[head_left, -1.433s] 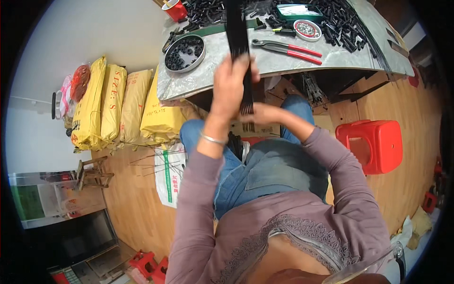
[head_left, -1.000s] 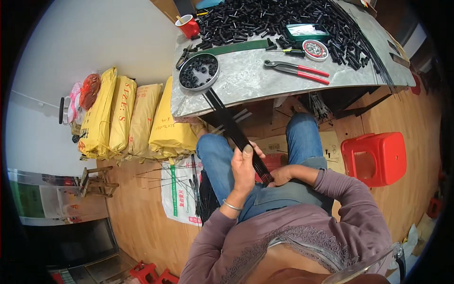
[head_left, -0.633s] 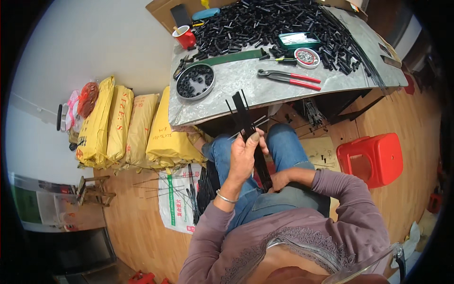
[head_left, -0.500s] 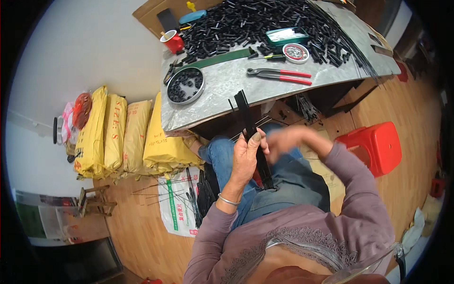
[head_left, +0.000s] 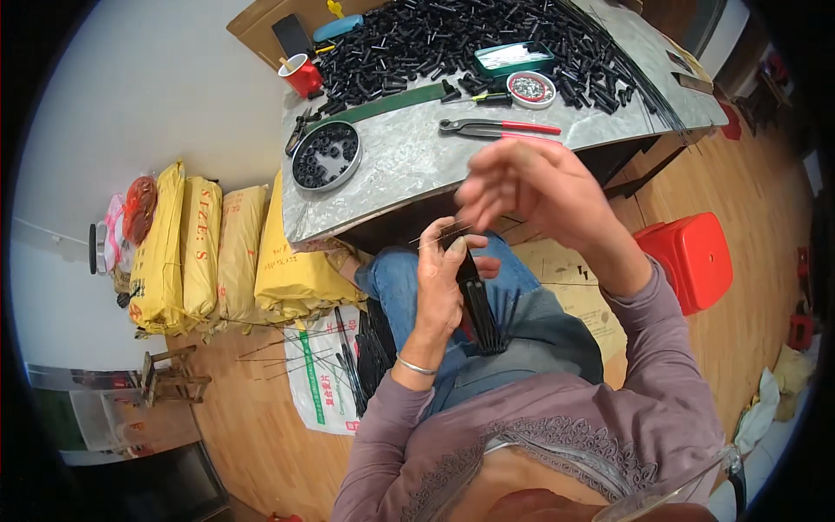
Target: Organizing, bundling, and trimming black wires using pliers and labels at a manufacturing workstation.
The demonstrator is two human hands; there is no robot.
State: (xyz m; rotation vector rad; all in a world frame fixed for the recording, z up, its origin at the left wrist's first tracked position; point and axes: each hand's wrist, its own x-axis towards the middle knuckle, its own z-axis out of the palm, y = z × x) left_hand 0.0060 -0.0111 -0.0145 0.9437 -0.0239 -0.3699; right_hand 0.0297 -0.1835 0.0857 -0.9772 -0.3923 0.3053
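Observation:
My left hand (head_left: 440, 283) is closed round a bundle of thin black rods (head_left: 480, 311) above my lap. The bundle slants down toward my thighs, and a few thin ends poke out past the fingers. My right hand (head_left: 548, 191) is raised in front of the table edge, above and to the right of the bundle. Its fingers are stretched out, slightly blurred, and I see nothing in them. Just beyond it on the table lie red-handled pincers (head_left: 496, 129), partly covered by that hand.
A grey table (head_left: 396, 161) carries a heap of short black tubes (head_left: 435, 43), a round tray (head_left: 327, 188) of small black rings and a red cup (head_left: 304, 78). Yellow sacks (head_left: 159, 252) stand at the left. A red stool (head_left: 696, 261) is at the right.
My right hand has risen from beside the bundle to the table edge, its fingers now extended. The bundle in my left hand sits lower, its long upper ends no longer rising above the hand.

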